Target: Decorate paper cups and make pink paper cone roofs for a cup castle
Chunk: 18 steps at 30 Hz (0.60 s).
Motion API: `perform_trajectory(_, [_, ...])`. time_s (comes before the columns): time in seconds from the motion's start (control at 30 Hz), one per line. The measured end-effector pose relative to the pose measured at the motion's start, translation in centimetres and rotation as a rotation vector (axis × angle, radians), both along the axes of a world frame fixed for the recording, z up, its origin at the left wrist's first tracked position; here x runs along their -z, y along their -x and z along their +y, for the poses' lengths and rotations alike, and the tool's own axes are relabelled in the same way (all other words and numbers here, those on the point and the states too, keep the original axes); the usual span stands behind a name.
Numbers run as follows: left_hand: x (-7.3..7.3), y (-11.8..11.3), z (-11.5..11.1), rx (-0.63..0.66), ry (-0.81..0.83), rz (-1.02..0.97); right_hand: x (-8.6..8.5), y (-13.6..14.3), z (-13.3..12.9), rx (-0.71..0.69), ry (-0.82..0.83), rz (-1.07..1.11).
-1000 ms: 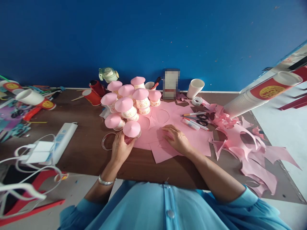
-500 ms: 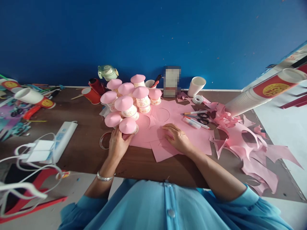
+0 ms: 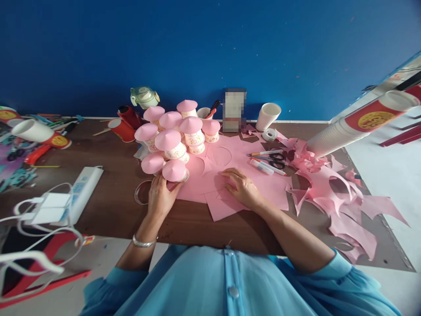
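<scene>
My left hand point(image 3: 161, 193) is at the front of a cluster of paper cups with pink cone tops, its fingers around the base of the front cup point(image 3: 174, 170). Part of that grip is hidden under the cone. Over the pink paper sheets point(image 3: 217, 193) rests my right hand point(image 3: 242, 188), fingers apart and slightly bent, holding nothing. Drawn or cut circles show on the sheets behind it. Scissors point(image 3: 278, 160), a pen and white markers point(image 3: 261, 166) lie right of the circles. Behind them stand a tape roll point(image 3: 269, 134) and a white cup point(image 3: 268, 116).
Pink scraps point(image 3: 342, 197) and a long leaning stack of cups point(image 3: 358, 123) occupy the right. A power strip point(image 3: 86, 193) with white cables, red cups point(image 3: 121, 130) and a tape ring point(image 3: 142, 193) are on the left. A blue wall point(image 3: 184, 48) rises behind.
The whole view has shifted slightly, with things appearing a little further left and up. Both hands keep their places among the objects.
</scene>
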<state>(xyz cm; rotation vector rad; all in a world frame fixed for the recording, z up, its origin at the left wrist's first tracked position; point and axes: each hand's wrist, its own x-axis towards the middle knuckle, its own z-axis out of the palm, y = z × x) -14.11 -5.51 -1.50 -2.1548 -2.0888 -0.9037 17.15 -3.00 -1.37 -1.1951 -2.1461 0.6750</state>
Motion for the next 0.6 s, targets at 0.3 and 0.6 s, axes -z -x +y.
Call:
perform_trajectory(0.3, [-1.5,1.1,-2.3,0.012,0.032,0.047,0.2,-0.2,0.2,-0.006,-0.011,-0.016])
perform_trajectory(0.6, [-4.3,4.8,-2.1,-0.098,-0.02,-0.011,0.1,-0.1,0.3,0.0,-0.017,-0.052])
